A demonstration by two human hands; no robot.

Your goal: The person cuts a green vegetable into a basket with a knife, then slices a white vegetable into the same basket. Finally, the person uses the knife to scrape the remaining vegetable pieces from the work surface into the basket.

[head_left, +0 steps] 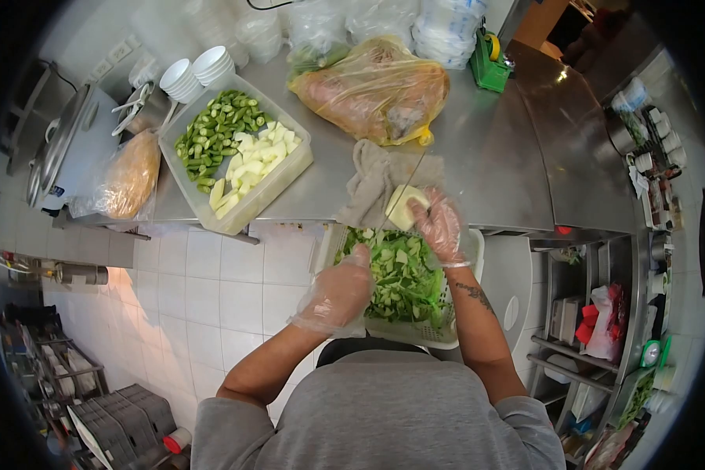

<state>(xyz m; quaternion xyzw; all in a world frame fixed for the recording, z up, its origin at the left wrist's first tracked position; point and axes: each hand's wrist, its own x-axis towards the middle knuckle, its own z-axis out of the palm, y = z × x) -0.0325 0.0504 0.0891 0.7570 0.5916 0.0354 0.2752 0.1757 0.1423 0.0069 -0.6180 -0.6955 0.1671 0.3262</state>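
Gloved fingers (pixel 439 215) of the right hand (pixel 440 227) curl around a pale vegetable chunk (pixel 403 206), gripping it just above the far edge of the white basket (pixel 446 338) of green peelings. Clenched in a clear glove, the left hand (pixel 338 294) holds a thin knife (pixel 407 190) whose blade slants up over the chunk. A grey cloth (pixel 372 180) lies on the steel counter (pixel 493 149) just beyond. Far left sits a plastic tub (pixel 278 184) of green and pale cut pieces, with white bowls (pixel 196 72) behind it and a yellow bag (pixel 376 90) to its right. No writing is legible.
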